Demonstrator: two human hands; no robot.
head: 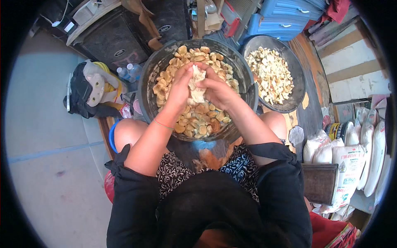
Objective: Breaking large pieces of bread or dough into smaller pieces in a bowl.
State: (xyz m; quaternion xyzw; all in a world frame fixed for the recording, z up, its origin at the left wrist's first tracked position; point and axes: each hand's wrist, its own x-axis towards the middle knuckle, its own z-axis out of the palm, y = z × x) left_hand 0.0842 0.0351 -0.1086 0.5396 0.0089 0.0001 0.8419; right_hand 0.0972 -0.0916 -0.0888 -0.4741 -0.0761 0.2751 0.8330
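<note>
Both hands are raised over a large black basin [147, 107] of golden-brown bread rolls [164, 82]. Between them is a torn piece of white bread [197, 88], its rough crumb facing up. My left hand [181, 82] grips it from the left side, with the thumb along its edge. From the right, my right hand [218, 90] holds the same piece, fingers curled around it. The fingertips of both hands come close together at its far end. Some rolls beneath are hidden by my hands and forearms.
A second black basin [299, 100], filled with torn bread pieces [271, 74], stands to the right. Plastic bottles [134, 70] and a plush toy [99, 83] are on the left. Black speakers [114, 40] and a blue drawer unit [279, 23] stand behind. Flour sacks [349, 173] stand at lower right.
</note>
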